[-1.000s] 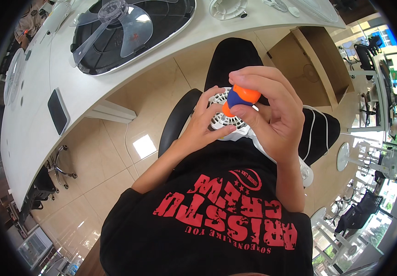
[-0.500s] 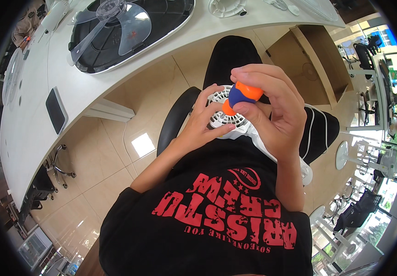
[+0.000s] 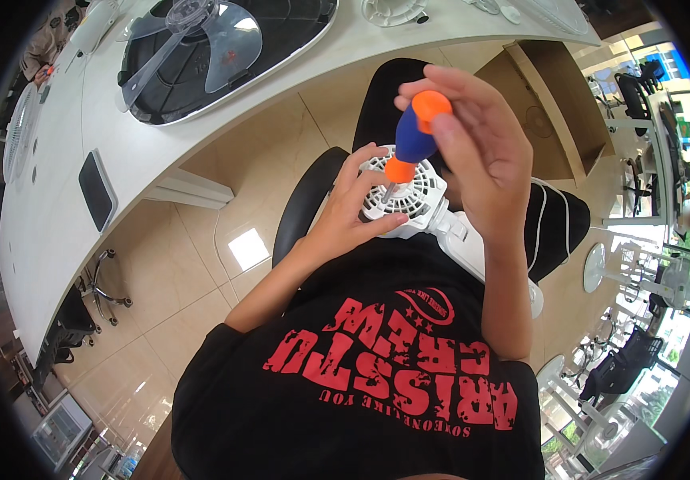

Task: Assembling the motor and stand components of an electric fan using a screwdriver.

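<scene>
A screwdriver (image 3: 415, 142) with a blue and orange handle is held near its butt end between the thumb and fingers of my right hand (image 3: 485, 152). Its metal shaft slants down to the slotted face of a white fan motor housing (image 3: 417, 192), where the tip appears to meet the grille. My left hand (image 3: 353, 200) grips that housing from the left, thumb along the near edge and fingers over the far side. From the housing a white stand (image 3: 465, 240) runs toward the lower right across my lap, partly behind my right forearm.
On the white table (image 3: 65, 200) lie a phone (image 3: 99, 190) and a dark tray (image 3: 161, 88) bearing a translucent fan blade (image 3: 233, 48). A cardboard box (image 3: 557, 104) stands on the floor at the far right. A white cable (image 3: 561, 208) loops over my right leg.
My right hand has moved up and shifted its hold toward the screwdriver's butt end. The handle now stands more upright, and its shaft has come into view. My left hand stays on the housing.
</scene>
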Available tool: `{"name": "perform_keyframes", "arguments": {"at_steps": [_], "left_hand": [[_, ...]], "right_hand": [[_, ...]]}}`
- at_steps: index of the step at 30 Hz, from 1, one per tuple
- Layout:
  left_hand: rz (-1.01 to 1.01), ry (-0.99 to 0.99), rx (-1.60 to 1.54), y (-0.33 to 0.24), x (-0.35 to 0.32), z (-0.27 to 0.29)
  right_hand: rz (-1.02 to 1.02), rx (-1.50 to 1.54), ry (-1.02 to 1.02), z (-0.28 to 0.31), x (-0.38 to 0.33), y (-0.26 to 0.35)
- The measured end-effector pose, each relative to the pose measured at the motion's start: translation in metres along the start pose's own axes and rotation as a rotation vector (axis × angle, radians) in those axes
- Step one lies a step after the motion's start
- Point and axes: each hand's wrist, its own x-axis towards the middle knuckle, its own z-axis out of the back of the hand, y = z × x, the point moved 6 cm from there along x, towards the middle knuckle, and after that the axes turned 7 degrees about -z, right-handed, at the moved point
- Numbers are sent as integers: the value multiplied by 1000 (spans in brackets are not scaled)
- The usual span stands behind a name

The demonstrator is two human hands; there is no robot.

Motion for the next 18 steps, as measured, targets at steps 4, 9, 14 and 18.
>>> {"name": "perform_keyframes", "arguments": {"at_steps": [4,9,14,18], "left_hand": [[3,3,-9,1,0,0],[17,14,4,1,2,1],[11,11,34,1,0,0],[4,13,39,-2,-1,1]], "right_hand": [[5,-72,126,10,5,-10],[19,-22,-16,3,5,-10],[46,-142,35,10,8,-10],[24,-247,29,9,4,-10]]}}
